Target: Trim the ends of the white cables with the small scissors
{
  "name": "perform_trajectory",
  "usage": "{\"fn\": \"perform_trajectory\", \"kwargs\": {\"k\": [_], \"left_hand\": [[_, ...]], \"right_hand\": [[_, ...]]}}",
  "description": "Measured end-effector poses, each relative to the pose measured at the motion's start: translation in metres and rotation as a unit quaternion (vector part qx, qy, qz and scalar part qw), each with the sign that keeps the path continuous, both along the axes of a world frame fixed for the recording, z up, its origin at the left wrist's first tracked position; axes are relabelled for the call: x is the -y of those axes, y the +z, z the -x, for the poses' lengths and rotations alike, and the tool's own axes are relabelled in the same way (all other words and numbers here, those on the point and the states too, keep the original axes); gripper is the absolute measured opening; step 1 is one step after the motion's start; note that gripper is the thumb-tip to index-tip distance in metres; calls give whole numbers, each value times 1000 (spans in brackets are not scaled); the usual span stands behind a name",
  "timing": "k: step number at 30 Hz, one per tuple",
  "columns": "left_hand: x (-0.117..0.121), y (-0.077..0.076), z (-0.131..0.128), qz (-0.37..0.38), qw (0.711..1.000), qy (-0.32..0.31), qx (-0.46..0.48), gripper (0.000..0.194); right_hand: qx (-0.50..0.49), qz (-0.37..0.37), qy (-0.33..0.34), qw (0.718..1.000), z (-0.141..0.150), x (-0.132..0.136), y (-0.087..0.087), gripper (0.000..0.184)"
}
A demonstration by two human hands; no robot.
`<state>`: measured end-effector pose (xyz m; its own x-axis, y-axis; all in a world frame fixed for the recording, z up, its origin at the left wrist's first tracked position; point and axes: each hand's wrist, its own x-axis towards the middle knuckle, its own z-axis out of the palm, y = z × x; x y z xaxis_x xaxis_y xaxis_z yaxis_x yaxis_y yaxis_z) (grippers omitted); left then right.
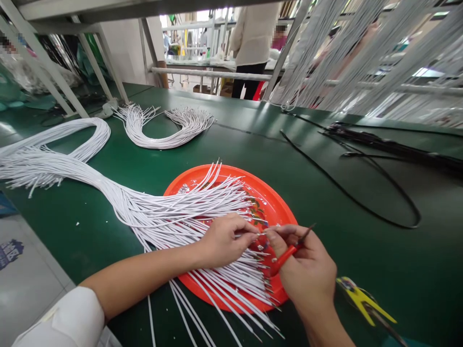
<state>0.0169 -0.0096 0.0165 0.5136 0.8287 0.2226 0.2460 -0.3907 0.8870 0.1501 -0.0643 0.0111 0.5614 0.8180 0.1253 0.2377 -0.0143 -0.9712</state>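
Observation:
My left hand [227, 238] is closed, pinching a white wire close to its bare end over the red tray [278, 193]. Right beside it, the thumb and forefinger of my right hand [307, 270] meet at the wire's tip. The same right hand is wrapped round a red-handled tool with a pointed metal tip [287, 258], partly hidden by the fingers. A thick bundle of white wires [173, 207] fans across the tray under my left hand, with many ends pointing right. Small shiny scraps [183, 189] lie in the tray.
More white wire bundles [162, 140] lie curled on the green table [361, 250]. Yellow-handled pliers [363, 299] rest at the lower right. Black cables [390, 144] spread on the right. Wires hang from a rack [325, 58] behind, where a person [253, 43] stands.

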Motion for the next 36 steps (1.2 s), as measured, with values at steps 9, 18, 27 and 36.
{"fn": "perform_trajectory", "kwargs": {"k": [9, 18, 27, 36], "left_hand": [[1, 0, -1, 44, 999, 5, 0, 12], [1, 2, 0, 71, 996, 19, -45, 15], [1, -3, -2, 74, 997, 24, -19, 14], [0, 0, -3, 102, 993, 57, 26, 11]], "right_hand": [[42, 12, -2, 999, -1, -1, -2, 22], [74, 5, 32, 997, 5, 2, 3, 16], [46, 14, 1, 999, -1, 1, -6, 21], [87, 28, -17, 996, 0, 0, 1, 24]]}}
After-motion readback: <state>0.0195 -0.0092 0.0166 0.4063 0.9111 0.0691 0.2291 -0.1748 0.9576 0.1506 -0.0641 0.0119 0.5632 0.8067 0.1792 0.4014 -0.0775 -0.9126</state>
